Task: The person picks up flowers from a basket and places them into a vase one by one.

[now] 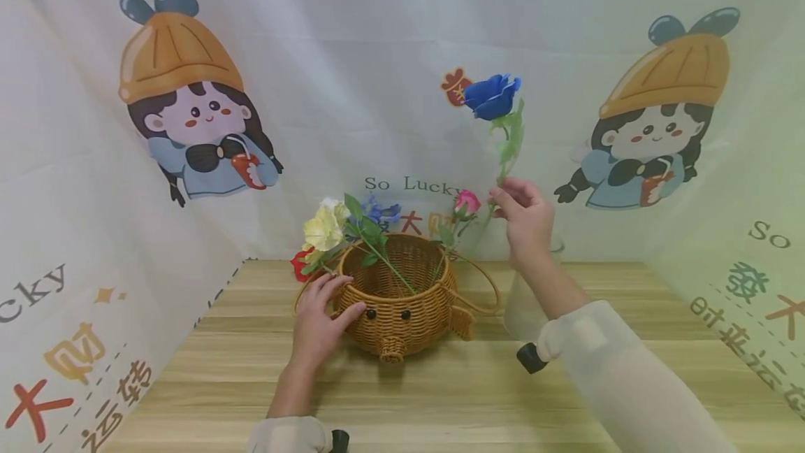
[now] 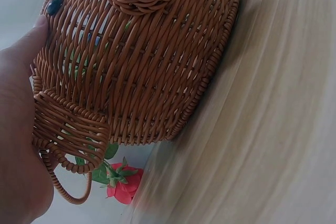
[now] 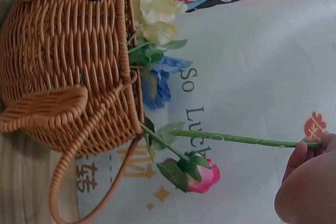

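Observation:
A brown wicker basket (image 1: 409,324) with black eyes, a snout and ears stands on the table. My left hand (image 1: 316,320) holds its left side by the rim, thumb on the outer wall near an eye. Up to the right of the basket, my right hand (image 1: 528,219) pinches the stem (image 3: 236,139) of a blue rose (image 1: 492,98). The stem's cut end hangs free beside the basket's mouth. In the basket are pale yellow flowers (image 1: 323,228), a blue flower (image 1: 379,210) and a pink rose (image 1: 467,204). A red rose (image 2: 125,186) shows at its left.
A clear, see-through container (image 1: 525,303) stands behind my right forearm. The basket's handle (image 1: 497,292) loops out at the right. Printed cloth (image 1: 377,110) hangs behind and on both sides of the wood-grained table (image 1: 453,404).

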Motion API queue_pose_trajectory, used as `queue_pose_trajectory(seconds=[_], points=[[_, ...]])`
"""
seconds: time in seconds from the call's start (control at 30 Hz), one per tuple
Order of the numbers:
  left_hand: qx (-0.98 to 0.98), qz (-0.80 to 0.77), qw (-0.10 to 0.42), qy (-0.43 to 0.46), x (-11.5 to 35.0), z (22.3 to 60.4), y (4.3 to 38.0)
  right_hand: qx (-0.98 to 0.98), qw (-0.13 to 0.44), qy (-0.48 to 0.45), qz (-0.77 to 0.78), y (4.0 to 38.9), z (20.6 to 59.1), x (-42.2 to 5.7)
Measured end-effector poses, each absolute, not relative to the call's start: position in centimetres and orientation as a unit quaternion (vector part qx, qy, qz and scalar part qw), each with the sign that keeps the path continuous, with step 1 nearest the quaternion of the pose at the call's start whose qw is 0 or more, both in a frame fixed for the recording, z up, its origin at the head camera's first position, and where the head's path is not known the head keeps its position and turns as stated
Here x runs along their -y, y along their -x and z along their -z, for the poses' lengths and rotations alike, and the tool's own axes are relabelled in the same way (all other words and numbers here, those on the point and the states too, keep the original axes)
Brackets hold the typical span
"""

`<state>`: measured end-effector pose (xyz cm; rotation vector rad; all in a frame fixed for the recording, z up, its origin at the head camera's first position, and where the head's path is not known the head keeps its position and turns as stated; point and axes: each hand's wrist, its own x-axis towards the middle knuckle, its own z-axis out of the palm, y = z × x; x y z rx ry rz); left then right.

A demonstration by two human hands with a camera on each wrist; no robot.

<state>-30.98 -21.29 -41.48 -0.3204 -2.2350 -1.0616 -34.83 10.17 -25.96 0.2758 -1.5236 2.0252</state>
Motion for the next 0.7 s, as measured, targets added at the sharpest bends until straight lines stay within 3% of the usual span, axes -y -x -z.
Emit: queue_pose_trajectory(seconds=[0.7], points=[[0.853,0.403,0.311,0.116,21.3,41.5,31.1,0.553,0.357,-0.082,-0.748,34.7,23.3,-15.7]])
